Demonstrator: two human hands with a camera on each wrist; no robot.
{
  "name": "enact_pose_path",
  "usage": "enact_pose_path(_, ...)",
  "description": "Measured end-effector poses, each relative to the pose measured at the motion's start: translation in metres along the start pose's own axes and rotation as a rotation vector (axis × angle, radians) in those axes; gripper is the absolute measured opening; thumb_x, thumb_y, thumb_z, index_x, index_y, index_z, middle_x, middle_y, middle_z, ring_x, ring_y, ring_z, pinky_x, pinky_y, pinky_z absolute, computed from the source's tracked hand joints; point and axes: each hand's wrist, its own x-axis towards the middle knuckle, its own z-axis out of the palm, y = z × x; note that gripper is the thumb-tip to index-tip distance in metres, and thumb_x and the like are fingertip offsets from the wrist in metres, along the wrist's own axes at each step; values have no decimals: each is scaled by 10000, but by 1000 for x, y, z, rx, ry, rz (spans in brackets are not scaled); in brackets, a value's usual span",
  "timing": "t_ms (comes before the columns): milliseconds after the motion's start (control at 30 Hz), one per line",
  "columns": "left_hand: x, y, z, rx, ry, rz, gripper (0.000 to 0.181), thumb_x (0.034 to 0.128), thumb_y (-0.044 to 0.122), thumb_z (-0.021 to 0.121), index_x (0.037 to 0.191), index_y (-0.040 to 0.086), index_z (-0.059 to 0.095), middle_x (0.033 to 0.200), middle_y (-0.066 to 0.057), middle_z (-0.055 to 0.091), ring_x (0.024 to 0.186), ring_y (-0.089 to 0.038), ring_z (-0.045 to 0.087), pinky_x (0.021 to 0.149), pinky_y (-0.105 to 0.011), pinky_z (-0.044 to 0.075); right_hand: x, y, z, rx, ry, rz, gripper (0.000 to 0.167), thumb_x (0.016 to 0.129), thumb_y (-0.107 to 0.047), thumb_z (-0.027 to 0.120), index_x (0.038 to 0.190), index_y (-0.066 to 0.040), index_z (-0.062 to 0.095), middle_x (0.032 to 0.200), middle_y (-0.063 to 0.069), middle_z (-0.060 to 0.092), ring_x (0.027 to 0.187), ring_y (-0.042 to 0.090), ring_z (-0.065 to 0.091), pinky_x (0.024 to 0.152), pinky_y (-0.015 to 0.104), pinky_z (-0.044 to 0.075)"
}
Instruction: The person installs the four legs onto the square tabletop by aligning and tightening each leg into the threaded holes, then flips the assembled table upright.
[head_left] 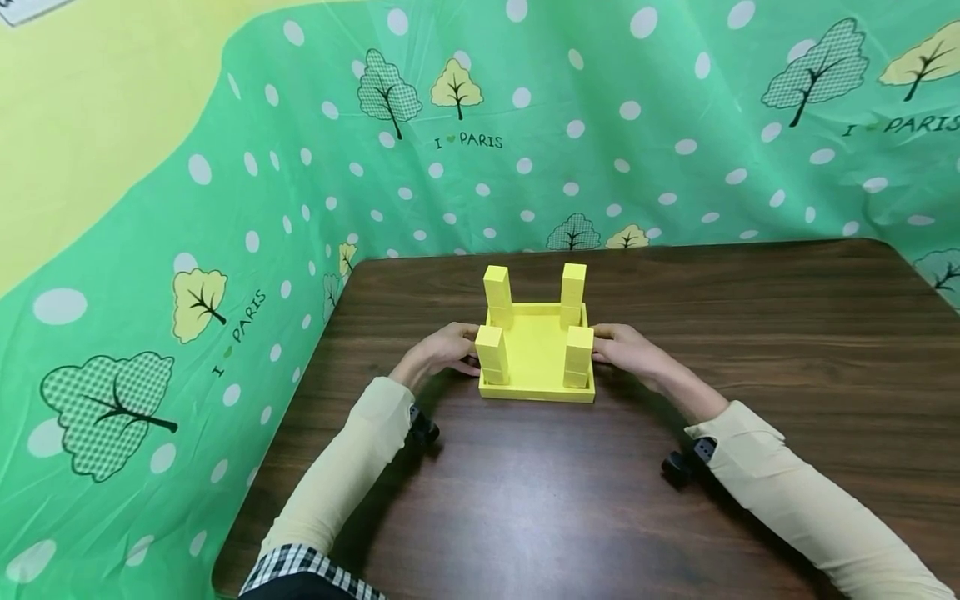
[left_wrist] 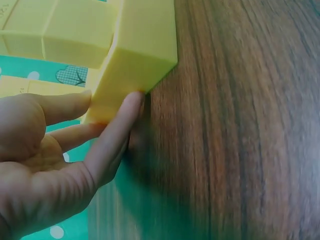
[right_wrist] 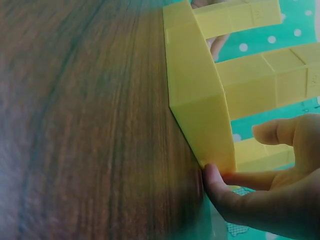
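A shallow yellow tray (head_left: pixel 534 333) with raised edges rests on the table. An upright yellow block stack (head_left: pixel 492 354) stands in its near left corner, another block stack (head_left: pixel 577 357) in its near right corner, and similar stacks rise at the far corners. Seams show between the blocks. My left hand (head_left: pixel 450 346) touches the tray's left side with extended fingers (left_wrist: pixel 117 130), one tip low by the table. On the opposite side, my right hand (head_left: pixel 628 348) touches the tray with its fingertips (right_wrist: pixel 214 175), while its thumb stands apart from the wall. Block stacks partly hide both hands in the head view.
The dark wooden table (head_left: pixel 540 492) extends around the tray. A green dotted cloth (head_left: pixel 480 192) with printed trees hangs behind the table and along its left side. Small black cameras sit at both wrists, below pale sleeves.
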Motion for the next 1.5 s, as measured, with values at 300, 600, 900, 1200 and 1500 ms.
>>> enact_pose_path(300, -3, -1, 0, -15, 5, 30, 460, 987, 53, 495, 1440, 91, 421, 1231, -180, 606, 886, -209, 655, 779, -334, 602, -7, 1, 1, 8, 26, -18, 613, 1020, -323, 431, 1497, 8, 234, 1554, 228, 207, 1391, 334, 301, 1125, 460, 358)
enact_pose_path(600, -5, 6, -5, -29, 26, 205, 634, 974, 103, 550, 1518, 248, 259, 1346, -185, 507, 1182, -299, 561, 818, -418, 591, -12, -7, -4, 100, 149, -85, 624, 1011, -240, 465, 1534, -84, 162, 1547, 228, 226, 1350, 398, 364, 1100, 516, 371)
enact_pose_path(900, -5, 10, -1, -69, 50, 242, 615, 945, 93, 596, 1485, 132, 304, 1240, -194, 498, 1021, -297, 612, 770, -451, 599, -6, -1, -9, 177, 210, -143, 640, 966, -149, 573, 1500, -31, 240, 1416, 278, 389, 1206, 376, 510, 885, 356, 565)
enact_pose_path(1200, -4, 17, -1, -91, 91, 387, 433, 923, 44, 617, 1337, 49, 492, 1252, -167, 533, 1032, -287, 632, 833, -491, 572, -8, -4, -25, -30, 287, -313, 487, 937, -177, 627, 1347, 37, 475, 1196, 233, 560, 921, 36, 579, 800, 229, 571)
enact_pose_path(1500, -22, 38, 2, 67, 231, 634, 414, 910, 16, 623, 1310, 34, 515, 1246, -178, 586, 1101, -246, 596, 892, -396, 558, -17, -18, -40, -215, 461, -679, 388, 863, 89, 630, 1244, 53, 564, 1092, 167, 603, 932, -85, 533, 783, 53, 473)
